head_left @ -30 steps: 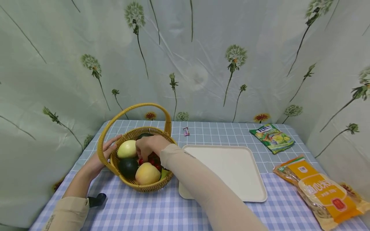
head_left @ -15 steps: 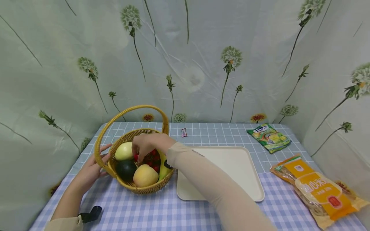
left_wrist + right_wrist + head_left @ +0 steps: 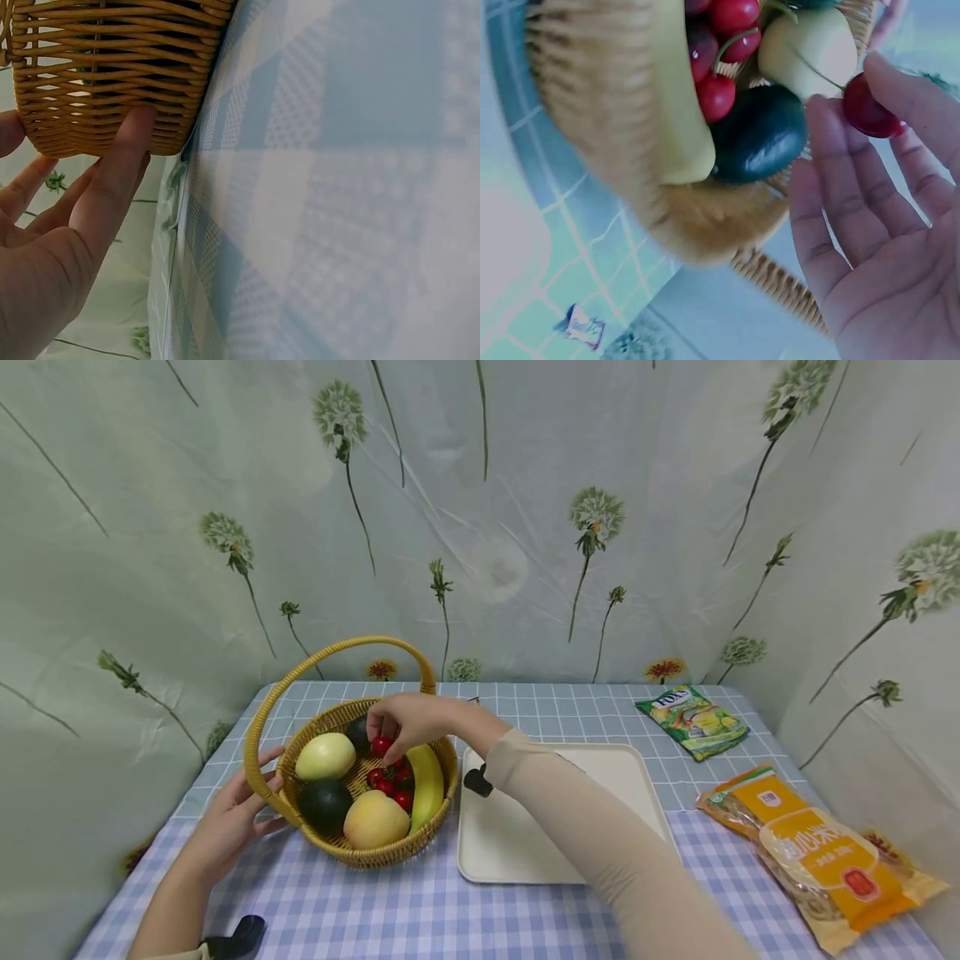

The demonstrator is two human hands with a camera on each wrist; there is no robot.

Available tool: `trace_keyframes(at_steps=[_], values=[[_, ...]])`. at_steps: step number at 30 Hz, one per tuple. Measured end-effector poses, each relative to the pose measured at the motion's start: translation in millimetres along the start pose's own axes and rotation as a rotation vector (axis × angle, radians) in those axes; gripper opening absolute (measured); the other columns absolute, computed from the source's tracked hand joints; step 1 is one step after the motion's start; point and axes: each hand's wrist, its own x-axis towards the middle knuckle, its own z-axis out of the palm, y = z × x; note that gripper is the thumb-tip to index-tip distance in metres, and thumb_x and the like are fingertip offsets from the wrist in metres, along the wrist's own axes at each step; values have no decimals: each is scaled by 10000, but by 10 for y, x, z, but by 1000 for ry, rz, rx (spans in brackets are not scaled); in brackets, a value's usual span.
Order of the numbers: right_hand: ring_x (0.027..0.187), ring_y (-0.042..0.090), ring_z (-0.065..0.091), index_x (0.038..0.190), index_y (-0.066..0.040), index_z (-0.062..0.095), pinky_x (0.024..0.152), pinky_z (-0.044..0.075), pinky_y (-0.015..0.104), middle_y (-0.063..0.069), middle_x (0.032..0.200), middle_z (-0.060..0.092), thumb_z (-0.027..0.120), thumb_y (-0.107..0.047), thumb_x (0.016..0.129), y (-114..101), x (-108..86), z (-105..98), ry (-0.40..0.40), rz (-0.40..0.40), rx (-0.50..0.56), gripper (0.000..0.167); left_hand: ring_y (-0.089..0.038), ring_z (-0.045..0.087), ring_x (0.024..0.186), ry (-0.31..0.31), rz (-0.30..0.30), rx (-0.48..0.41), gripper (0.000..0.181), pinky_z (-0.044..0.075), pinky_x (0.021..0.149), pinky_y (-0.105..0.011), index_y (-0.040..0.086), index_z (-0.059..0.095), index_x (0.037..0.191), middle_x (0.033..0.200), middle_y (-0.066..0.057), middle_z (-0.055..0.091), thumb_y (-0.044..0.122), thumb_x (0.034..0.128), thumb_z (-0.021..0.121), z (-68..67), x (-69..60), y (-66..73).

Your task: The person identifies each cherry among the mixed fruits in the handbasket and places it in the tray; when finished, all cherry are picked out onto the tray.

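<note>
My right hand [image 3: 417, 720] pinches a red cherry [image 3: 867, 109] between thumb and fingers, its stem showing in the right wrist view. The hand is over the back of a wicker basket [image 3: 362, 857]. In the basket lie several more cherries [image 3: 386, 787], a yellow banana [image 3: 428, 789], a peach [image 3: 377, 820], a pale green round fruit [image 3: 326, 756] and two dark green oval fruits, one at front left [image 3: 326, 807] and one at the back [image 3: 358, 732]. My left hand [image 3: 227, 825] touches the basket's left side with extended fingers, a fingertip against the weave in the left wrist view.
A cream tray [image 3: 517, 852] lies right of the basket, partly under my right forearm. Further right are a green candy bag [image 3: 696, 722] and an orange and clear food packet [image 3: 821, 860]. The small wrapped candy [image 3: 584, 328] lies behind. The basket's tall handle [image 3: 341, 647] arches up.
My right hand has come up from among the fruit and shifted slightly right, with a cherry between its fingers. The left hand stays at the basket's side.
</note>
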Motion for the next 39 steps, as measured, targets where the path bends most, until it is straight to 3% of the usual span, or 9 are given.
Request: trace_keyframes(at_steps=[9,16,23,27,33,39], values=[[1025,157,663,1178,-121,676,924,576,243,51,1133,701,819,-58,947,240,-538,-137,110,-36,118,279,55,659,1122,-20,16,-65,584,625,816,-289,246,296,1694,1256,256,632,171,1152,500,19,71,-67],[996,138,666,1148,-149,685,843,569,276,10,1108,713,838,-45,917,425,-1070,-139,212,33,102,296,30,674,1119,-55,40,-90,605,631,836,-304,231,279,1708,1252,210,652,167,1151,504,44,113,-45],[945,137,645,1089,-125,691,797,560,274,30,1042,697,851,10,878,756,-1460,28,291,105,61,297,27,672,1139,-92,47,-115,629,639,847,-316,219,252,1719,1275,202,645,142,1148,504,72,151,-51],[925,101,623,1059,-116,690,809,542,262,26,1011,672,848,43,856,926,-1505,179,286,126,28,302,40,662,1152,-96,24,-126,627,639,845,-318,240,252,1718,1297,235,637,141,1150,499,37,142,-73],[926,77,613,1037,-116,682,885,552,275,27,995,670,811,56,842,1051,-1353,367,242,115,6,290,49,666,1118,-66,-5,-158,599,639,803,-319,303,300,1692,1271,267,653,112,1152,477,-72,62,-144],[922,108,577,1005,-106,695,842,511,235,37,987,622,828,64,816,1101,-1218,466,249,137,5,287,42,670,1126,-74,4,-161,597,643,815,-321,304,297,1696,1288,271,653,111,1156,464,-112,31,-147]])
